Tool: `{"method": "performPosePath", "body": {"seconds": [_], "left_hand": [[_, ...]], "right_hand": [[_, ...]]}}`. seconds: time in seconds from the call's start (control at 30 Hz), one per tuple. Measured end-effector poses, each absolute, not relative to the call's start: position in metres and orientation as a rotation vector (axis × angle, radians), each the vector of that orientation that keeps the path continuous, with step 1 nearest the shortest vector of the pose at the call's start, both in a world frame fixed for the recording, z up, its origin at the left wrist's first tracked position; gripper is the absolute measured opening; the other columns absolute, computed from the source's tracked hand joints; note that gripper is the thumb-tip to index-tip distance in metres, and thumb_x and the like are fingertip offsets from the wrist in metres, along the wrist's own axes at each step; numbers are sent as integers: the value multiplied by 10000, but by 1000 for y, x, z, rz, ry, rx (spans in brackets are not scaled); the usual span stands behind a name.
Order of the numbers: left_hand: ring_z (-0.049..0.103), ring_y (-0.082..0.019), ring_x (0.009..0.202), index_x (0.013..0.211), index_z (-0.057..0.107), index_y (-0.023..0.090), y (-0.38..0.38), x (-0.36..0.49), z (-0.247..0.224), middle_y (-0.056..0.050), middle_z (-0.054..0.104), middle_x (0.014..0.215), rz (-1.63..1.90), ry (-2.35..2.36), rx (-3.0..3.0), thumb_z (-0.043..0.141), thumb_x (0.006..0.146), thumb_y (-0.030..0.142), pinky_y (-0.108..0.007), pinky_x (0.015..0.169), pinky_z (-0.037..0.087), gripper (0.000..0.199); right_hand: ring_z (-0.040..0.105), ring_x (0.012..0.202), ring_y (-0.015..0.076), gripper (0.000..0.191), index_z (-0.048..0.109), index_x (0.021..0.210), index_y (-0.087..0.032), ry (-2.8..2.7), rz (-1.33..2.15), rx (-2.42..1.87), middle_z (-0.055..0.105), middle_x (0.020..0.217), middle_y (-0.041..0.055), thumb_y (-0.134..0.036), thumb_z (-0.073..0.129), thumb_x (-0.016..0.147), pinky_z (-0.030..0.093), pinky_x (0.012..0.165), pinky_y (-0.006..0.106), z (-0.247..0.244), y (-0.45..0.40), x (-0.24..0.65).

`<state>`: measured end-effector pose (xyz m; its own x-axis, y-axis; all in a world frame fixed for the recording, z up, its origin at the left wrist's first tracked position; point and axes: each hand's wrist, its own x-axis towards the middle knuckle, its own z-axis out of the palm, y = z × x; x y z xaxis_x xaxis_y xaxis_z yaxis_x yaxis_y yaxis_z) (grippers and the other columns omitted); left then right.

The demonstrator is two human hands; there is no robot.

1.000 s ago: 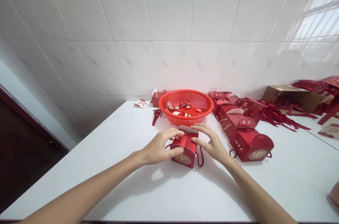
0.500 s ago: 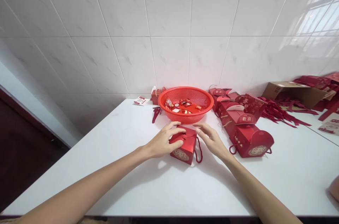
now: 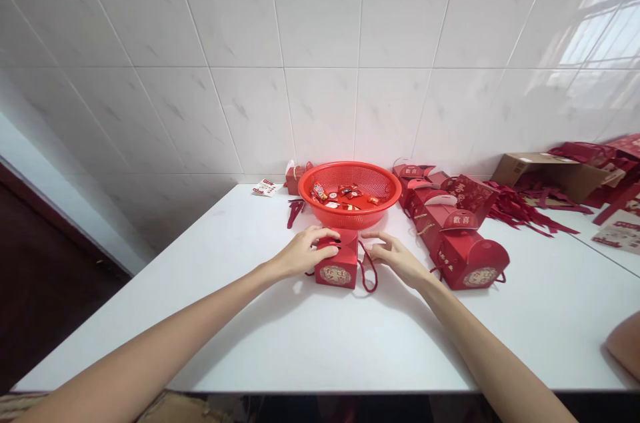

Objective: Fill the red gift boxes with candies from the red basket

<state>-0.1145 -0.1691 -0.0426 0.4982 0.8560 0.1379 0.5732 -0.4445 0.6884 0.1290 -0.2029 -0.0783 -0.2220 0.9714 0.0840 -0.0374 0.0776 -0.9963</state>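
A small red gift box with a gold round emblem stands on the white table, its top flaps folded down. My left hand holds it from the left, fingers and thumb curved over its top. My right hand is at the box's right side, index finger stretched toward the upper edge and the other fingers bent beside the dark red cord handle. Its fingers are apart. Behind the box sits a red plastic colander with several wrapped sweets inside.
Several red boxes with upright flaps stand in a row at the right. Dark red ribbons and an open cardboard carton lie farther right. A printed card and a small red box are at the back left. Another person's arm shows at the right edge.
The gift box has turned so its emblem side faces me more squarely. My left hand has shifted slightly left with it, and my right hand has come down beside the cord handle.
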Motion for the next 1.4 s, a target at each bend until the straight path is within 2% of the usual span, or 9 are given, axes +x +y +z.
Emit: {"method": "performPosePath", "body": {"seconds": [0.1, 0.23, 0.43, 0.6, 0.77, 0.9, 1.1, 1.27, 1.4], "left_hand": [[628, -252, 1080, 1137, 730, 261, -168, -115, -41, -69, 652, 1183, 651, 1229, 2182, 573, 838, 470, -378, 949, 515, 396], [630, -271, 1051, 1105, 757, 263, -166, -116, -37, -85, 632, 1160, 677, 1275, 2221, 626, 797, 497, -413, 957, 516, 409], [502, -343, 1269, 972, 799, 258, -162, -115, -39, -114, 586, 1217, 837, 1279, 2220, 747, 702, 425, -431, 979, 521, 322], [625, -285, 1030, 922, 806, 240, -161, -116, -38, -110, 578, 1181, 894, 1278, 2151, 782, 667, 427, -455, 941, 544, 317], [672, -228, 899, 954, 771, 181, -161, -118, -24, -112, 616, 1212, 959, 1059, 1871, 805, 631, 449, -422, 856, 580, 421], [674, -257, 1024, 987, 727, 169, -172, -116, 1, -108, 643, 1242, 1079, 893, 1789, 753, 710, 461, -420, 930, 552, 403], [594, -305, 1231, 1177, 637, 188, -193, -113, 17, -111, 643, 1284, 1084, 735, 1839, 685, 803, 429, -429, 1044, 492, 448], [460, -346, 1380, 1283, 576, 219, -198, -112, 13, -110, 537, 1434, 1012, 666, 1877, 688, 818, 425, -455, 1107, 445, 521], [466, -341, 1376, 1334, 532, 224, -200, -112, 13, -122, 501, 1463, 1013, 627, 1932, 662, 848, 404, -464, 1103, 446, 534]], "right_hand": [[650, 651, 174, 517, 649, 1099, -197, -1310, 1310, -930, 649, 650, -25, -408, 834, 664, 523, 734, 357, -66, -203, 134], [612, 680, 152, 456, 661, 1064, -244, -1219, 1191, -817, 642, 703, -27, -403, 831, 671, 505, 753, 335, -46, -202, 139], [620, 784, 175, 295, 702, 927, -235, -1286, 1076, -769, 701, 879, 26, -401, 800, 703, 507, 763, 337, -25, -199, 119], [621, 839, 186, 197, 703, 857, -203, -1448, 1004, -821, 702, 913, 37, -347, 738, 727, 508, 743, 320, -12, -193, 94], [592, 743, 164, 97, 694, 768, -180, -1602, 915, -909, 680, 803, 18, -261, 670, 720, 462, 699, 295, 1, -187, 87], [569, 717, 159, 118, 695, 751, -179, -1697, 847, -961, 670, 773, 16, -287, 650, 740, 421, 672, 282, 9, -186, 83], [570, 697, 165, 216, 653, 678, -185, -1761, 760, -1052, 687, 756, 25, -390, 700, 725, 397, 638, 274, 13, -188, 74], [552, 625, 160, 206, 628, 628, -193, -1726, 646, -1161, 661, 666, 11, -358, 721, 707, 362, 585, 269, 6, -189, 65], [540, 593, 151, 175, 621, 605, -194, -1673, 555, -1177, 629, 601, 1, -258, 621, 768, 356, 576, 267, 7, -192, 61]]}}
